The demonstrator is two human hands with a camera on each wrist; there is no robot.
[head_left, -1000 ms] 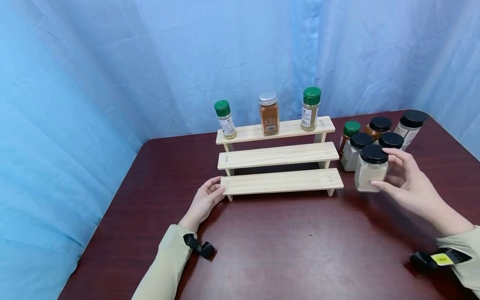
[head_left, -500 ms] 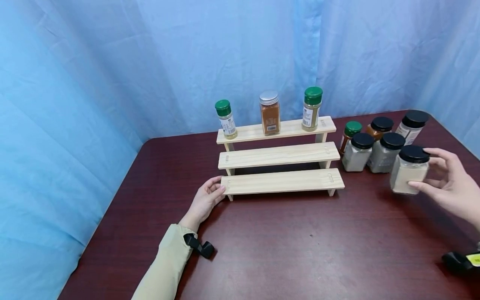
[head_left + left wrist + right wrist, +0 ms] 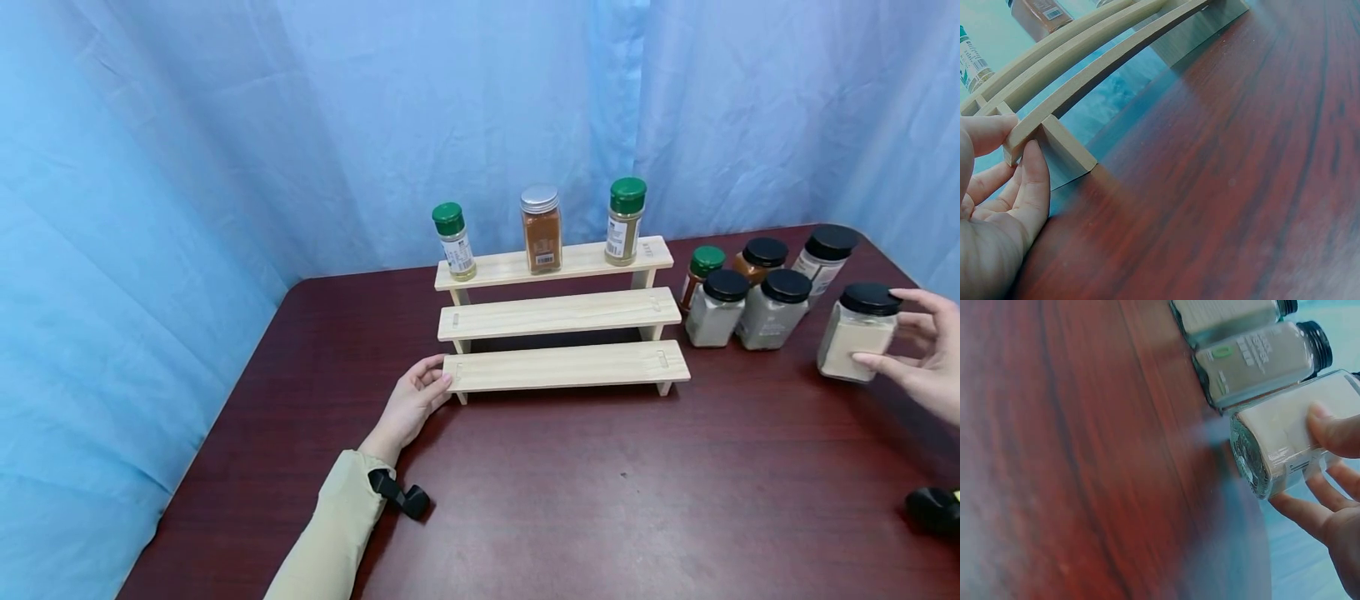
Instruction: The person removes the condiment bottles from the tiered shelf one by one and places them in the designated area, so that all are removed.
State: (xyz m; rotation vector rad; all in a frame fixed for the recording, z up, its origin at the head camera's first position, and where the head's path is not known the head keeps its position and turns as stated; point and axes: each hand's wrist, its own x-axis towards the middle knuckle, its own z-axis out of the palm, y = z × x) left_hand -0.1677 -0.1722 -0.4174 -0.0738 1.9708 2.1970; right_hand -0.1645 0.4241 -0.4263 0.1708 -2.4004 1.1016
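Observation:
My left hand [image 3: 411, 407] pinches the left end of the lowest step of a three-step wooden rack [image 3: 566, 367]; the left wrist view has thumb and fingers at that corner [image 3: 1029, 128]. Out at the right, my right hand [image 3: 926, 354] grips a square clear jar of pale powder [image 3: 855, 342] with a black lid. The thumb lies across the jar's near side and fingers wrap its far side. In the right wrist view the jar's glass base [image 3: 1250, 456] shows, lifted off the table, close by a jar of greyish powder [image 3: 1257, 362].
On the rack's top step stand two green-capped spice bottles [image 3: 456, 242] [image 3: 624, 225] and a silver-lidded jar of brown powder [image 3: 542, 233]. Right of the rack, several jars [image 3: 772, 312] and a green-capped bottle [image 3: 701, 275] cluster on the dark table [image 3: 570, 500]. Blue curtains [image 3: 375, 125] hang behind.
My right hand has carried the pale-powder jar to the right, away from the front of the other jars, uncovering a greyish jar. My left hand stays on the rack.

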